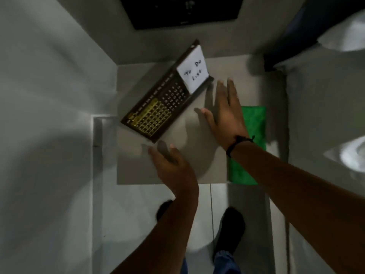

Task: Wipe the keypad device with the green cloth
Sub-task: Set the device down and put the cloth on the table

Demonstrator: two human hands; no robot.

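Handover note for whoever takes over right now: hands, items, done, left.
Left hand: open, empty, near the near corner of the keypad device.
Right hand: open, empty, above the table between device and green cloth.
Device lies diagonally on the table, a "To Do List" note on its far end. Cloth lies flat at the table's right edge, partly under the right forearm.
Done: nothing visible.
Left: pick up cloth, wipe device.
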